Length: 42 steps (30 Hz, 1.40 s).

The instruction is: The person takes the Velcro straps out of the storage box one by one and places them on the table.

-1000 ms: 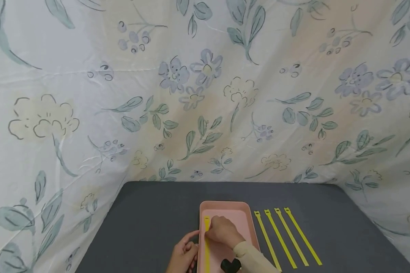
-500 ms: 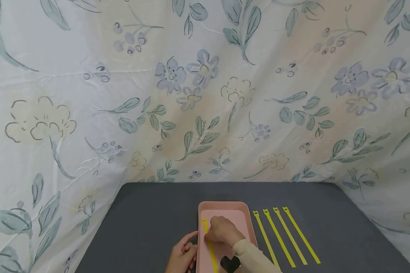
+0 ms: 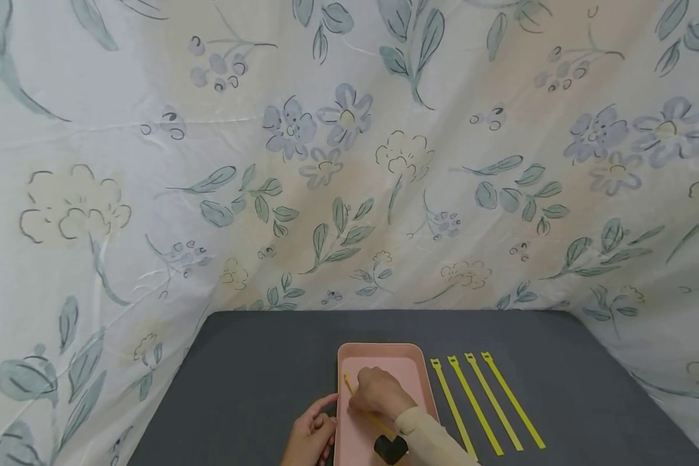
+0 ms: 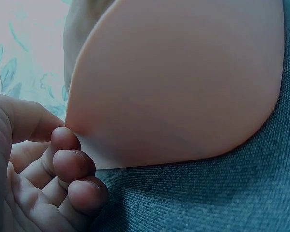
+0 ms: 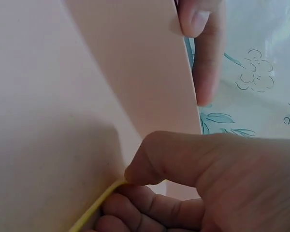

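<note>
My right hand [image 3: 381, 393] pinches a yellow strap cable tie inside the pink tray [image 3: 404, 362]. The right wrist view shows the yellow strap [image 5: 97, 205] edge-on, between the thumb and curled fingers. In the head view the hand hides its middle; the slotted head end sticks out at the upper left and the tail runs toward the lower right. At the tray's left side is my left hand [image 3: 311, 432], its index finger extended to the rim. Up close, fingertips of the left hand [image 4: 38, 169] touch the tray's outer wall [image 4: 183, 82], the other fingers loosely bent.
Several more yellow strap ties [image 3: 483, 404] lie side by side on the dark grey table [image 3: 262, 362], right of the tray. A black heart-shaped piece [image 3: 391, 448] sits by my right wrist. A floral cloth [image 3: 349, 162] hangs behind and around the table.
The strap in my right hand has turned: it ran straight along the tray's left side, now slants toward the lower right and shows its thin edge. My left hand stays at the rim.
</note>
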Motion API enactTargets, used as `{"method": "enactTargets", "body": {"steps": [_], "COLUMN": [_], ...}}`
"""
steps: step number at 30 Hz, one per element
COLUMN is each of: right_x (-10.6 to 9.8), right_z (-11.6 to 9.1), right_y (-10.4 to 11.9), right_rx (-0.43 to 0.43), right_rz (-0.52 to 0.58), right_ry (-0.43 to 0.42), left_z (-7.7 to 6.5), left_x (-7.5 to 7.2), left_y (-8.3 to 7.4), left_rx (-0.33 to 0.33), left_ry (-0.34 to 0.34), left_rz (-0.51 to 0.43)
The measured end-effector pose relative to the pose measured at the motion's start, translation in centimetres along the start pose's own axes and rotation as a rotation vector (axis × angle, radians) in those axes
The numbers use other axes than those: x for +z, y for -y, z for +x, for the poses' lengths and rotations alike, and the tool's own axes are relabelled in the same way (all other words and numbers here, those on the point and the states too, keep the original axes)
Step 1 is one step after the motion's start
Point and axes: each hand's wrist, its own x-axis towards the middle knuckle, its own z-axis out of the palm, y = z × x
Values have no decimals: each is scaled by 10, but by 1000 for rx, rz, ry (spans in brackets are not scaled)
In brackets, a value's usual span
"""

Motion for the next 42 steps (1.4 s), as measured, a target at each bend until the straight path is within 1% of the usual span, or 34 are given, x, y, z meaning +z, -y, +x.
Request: {"method": "enactTargets", "body": {"steps": [3,8,11,18,23,25,28,30,34,39,42], "right_x": [1,2,2,-1,0,2,3,1,-6,-16,-23], "right_z": [-2,-3,-3,-1,0,3,7,7,6,2,1], "right_y": [-3,-10,-14,-21,-25,-28,-31,-30,-28,-27,-28], "right_rx": [-26,-71,-90,-104,-116,-110,-96,-93,-110,-146,-149], "right_rz": [37,145,189,293,359,399,491,549,625,670,681], "right_ry": [-5,-5,-11,16,14,10,24,32,32,15,7], "left_z": [0,1,1,-1,-1,-1,-1,-1,-1,-1,-1], "left_x": [0,0,-1,1,1,2,2,2,2,2,3], "left_y": [0,1,1,-1,-1,-1,-1,0,1,1,0], "left_rx": [2,-2,-3,-1,-5,-2,-1,1,1,0,0], "left_ry": [1,3,1,-3,-8,-10,-13,-15,-25,-28,-25], "left_rz": [-2,-15,-18,-8,-18,-18,-18,-18,-18,-23,-31]}}
